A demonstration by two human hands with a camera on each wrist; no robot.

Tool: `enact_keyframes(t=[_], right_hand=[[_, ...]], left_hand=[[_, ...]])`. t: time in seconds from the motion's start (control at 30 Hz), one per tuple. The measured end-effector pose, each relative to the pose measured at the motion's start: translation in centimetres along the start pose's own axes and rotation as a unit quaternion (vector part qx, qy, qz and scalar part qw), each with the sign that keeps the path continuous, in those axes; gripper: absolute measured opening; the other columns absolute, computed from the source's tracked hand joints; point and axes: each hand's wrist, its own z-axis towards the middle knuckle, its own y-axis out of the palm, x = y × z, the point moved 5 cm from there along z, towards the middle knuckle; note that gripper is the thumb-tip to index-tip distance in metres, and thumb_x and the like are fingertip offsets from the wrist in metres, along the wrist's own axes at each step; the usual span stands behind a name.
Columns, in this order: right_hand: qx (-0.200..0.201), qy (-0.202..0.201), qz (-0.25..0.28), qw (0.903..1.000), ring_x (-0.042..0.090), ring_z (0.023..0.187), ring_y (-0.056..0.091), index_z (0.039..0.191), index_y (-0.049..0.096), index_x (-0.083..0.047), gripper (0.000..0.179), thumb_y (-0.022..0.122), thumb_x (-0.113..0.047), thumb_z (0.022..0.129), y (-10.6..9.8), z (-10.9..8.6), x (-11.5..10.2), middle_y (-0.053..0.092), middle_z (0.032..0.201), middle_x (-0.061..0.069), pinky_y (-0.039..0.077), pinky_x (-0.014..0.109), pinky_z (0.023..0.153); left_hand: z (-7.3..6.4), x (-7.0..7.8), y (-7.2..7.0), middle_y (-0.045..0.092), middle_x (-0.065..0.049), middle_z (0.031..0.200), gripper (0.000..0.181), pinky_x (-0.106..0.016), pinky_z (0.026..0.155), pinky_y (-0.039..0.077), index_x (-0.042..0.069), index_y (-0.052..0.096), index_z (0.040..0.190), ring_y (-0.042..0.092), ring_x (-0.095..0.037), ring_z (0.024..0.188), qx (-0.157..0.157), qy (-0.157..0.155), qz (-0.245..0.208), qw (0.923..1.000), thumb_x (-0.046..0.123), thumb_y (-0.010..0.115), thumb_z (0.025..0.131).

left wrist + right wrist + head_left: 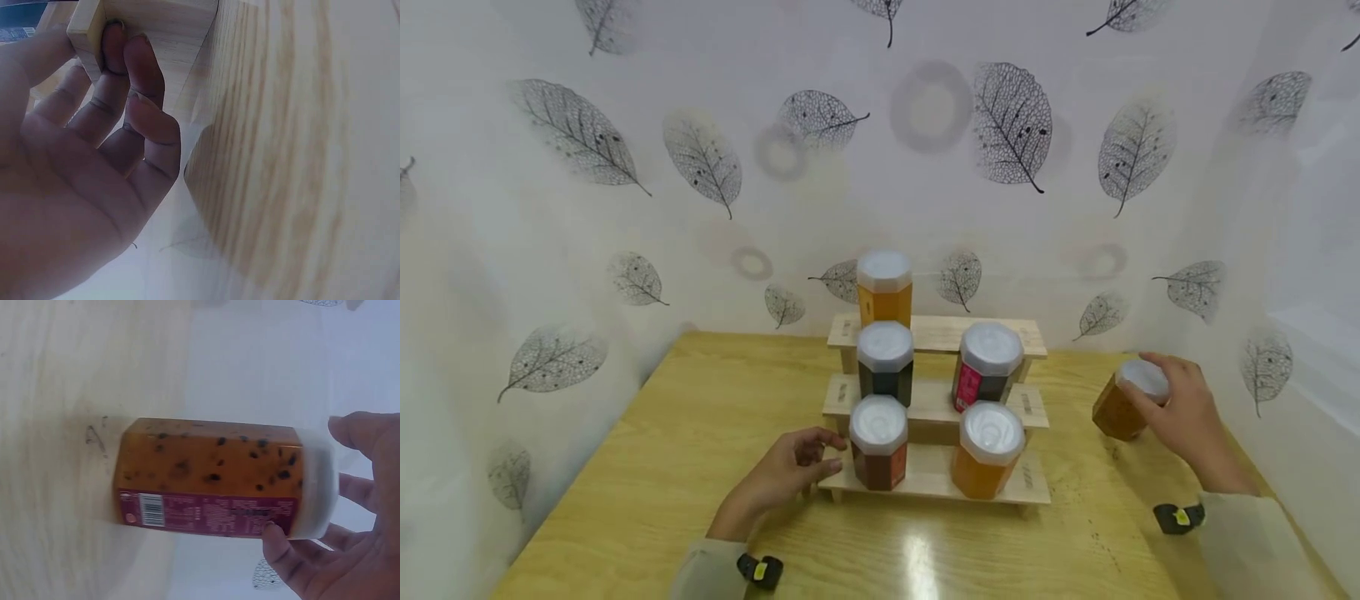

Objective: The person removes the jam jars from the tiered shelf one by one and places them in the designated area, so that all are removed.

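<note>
My right hand [1187,417] is at the right side of the table, fingers and thumb around the white lid of an amber jar [1122,408]. In the right wrist view that jar has dark seeds in it and a purple label with a barcode; one fingertip touches the label. My left hand [781,475] grips the left end of the lowest step of a three-tier wooden rack [928,458]. The left wrist view shows its curled fingers [145,69] against the rack's wooden end. Whether the amber jar's base touches the table cannot be told.
Lidded jars stand on the rack: a yellow jar [886,300] on top, two dark jars [886,379] in the middle, a reddish-brown jar [878,467] and an orange jar [983,475] below. A leaf-patterned curtain [925,208] borders the wooden table [715,392] behind.
</note>
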Motion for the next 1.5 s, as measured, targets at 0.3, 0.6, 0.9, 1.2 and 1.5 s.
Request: enact_keyframes(t=[0.3, 0.6, 0.9, 1.2, 1.5], right_hand=[[0.034, 0.013, 0.004, 0.9993, 0.059, 0.119, 0.046, 0.137, 0.054, 0.008, 0.042, 0.063, -0.014, 0.103, -2.3, 1.3, -1.2, 0.039, 0.144, 0.038, 0.037, 0.076, 0.088], [0.013, -0.003, -0.003, 0.9999, 0.057, 0.118, 0.048, 0.139, 0.053, 0.007, 0.043, 0.063, -0.015, 0.104, -2.4, 2.4, -2.5, 0.042, 0.142, 0.037, 0.041, 0.074, 0.085], [0.001, -0.01, -0.003, 0.9999, 0.053, 0.116, 0.054, 0.145, 0.051, 0.004, 0.049, 0.063, -0.02, 0.105, -3.0, 3.9, -4.4, 0.045, 0.143, 0.034, 0.033, 0.006, 0.068], [-0.008, -0.019, 0.012, 0.9997, 0.049, 0.118, 0.057, 0.149, 0.048, 0.001, 0.053, 0.063, -0.023, 0.105, -2.8, 5.5, -7.9, 0.049, 0.145, 0.028, 0.048, 0.024, 0.078], [-0.04, -0.052, 0.081, 0.9946, 0.047, 0.118, 0.058, 0.149, 0.047, 0.001, 0.052, 0.064, -0.019, 0.104, -1.8, 7.7, -12.4, 0.048, 0.147, 0.025, 0.045, 0.005, 0.061]], left_hand=[[0.9, 0.2, -0.3, 0.061, -0.005, 0.092, 0.026, -0.025, 0.065, 0.048, 0.006, 0.069, 0.121, 0.053, -0.015, 0.077, 0.008, 0.011, 0.022, 0.9997, 0.017, 0.074, 0.099], [-0.1, -0.1, -0.1, 0.062, -0.008, 0.093, 0.028, -0.025, 0.063, 0.048, 0.002, 0.068, 0.123, 0.053, -0.015, 0.075, 0.003, -0.007, 0.009, 0.9999, 0.015, 0.074, 0.098], [0.0, 0.0, -0.2, 0.065, -0.008, 0.1, 0.028, -0.026, 0.066, 0.049, 0.005, 0.069, 0.123, 0.054, -0.016, 0.079, 0.002, -0.021, 0.002, 0.9998, 0.019, 0.073, 0.099], [0.0, 0.0, -0.2, 0.061, -0.006, 0.094, 0.029, -0.026, 0.065, 0.048, 0.005, 0.068, 0.123, 0.054, -0.016, 0.078, -0.001, -0.022, 0.004, 0.9997, 0.019, 0.074, 0.099], [0.1, -0.1, -0.1, 0.059, -0.008, 0.091, 0.028, -0.025, 0.062, 0.047, 0.005, 0.066, 0.126, 0.052, -0.017, 0.075, -0.011, -0.019, 0.0, 0.9998, 0.017, 0.071, 0.101]])
